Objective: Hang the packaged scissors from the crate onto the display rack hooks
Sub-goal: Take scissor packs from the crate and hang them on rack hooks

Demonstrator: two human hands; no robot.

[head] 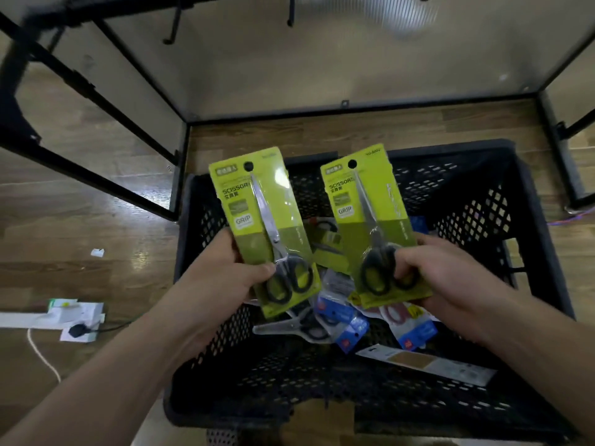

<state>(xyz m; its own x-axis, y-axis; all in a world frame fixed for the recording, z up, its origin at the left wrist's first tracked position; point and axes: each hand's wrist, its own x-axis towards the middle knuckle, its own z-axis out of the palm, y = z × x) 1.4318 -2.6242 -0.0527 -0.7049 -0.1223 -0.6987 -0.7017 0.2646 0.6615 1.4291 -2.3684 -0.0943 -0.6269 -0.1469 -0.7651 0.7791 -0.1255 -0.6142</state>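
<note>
I hold two green scissor packs upright over the black mesh crate. My left hand grips the left scissor pack at its lower edge, thumb across the black handles. My right hand grips the right scissor pack the same way. Each card has a round hang hole at its top. More packaged scissors, blue, red and green, lie on the crate floor. The black hooks of the display rack hang at the top of the view, well above both packs.
The rack's black metal frame and pale back panel stand just behind the crate on a wooden floor. A white power strip with a black plug and a white cord lie on the floor at the left.
</note>
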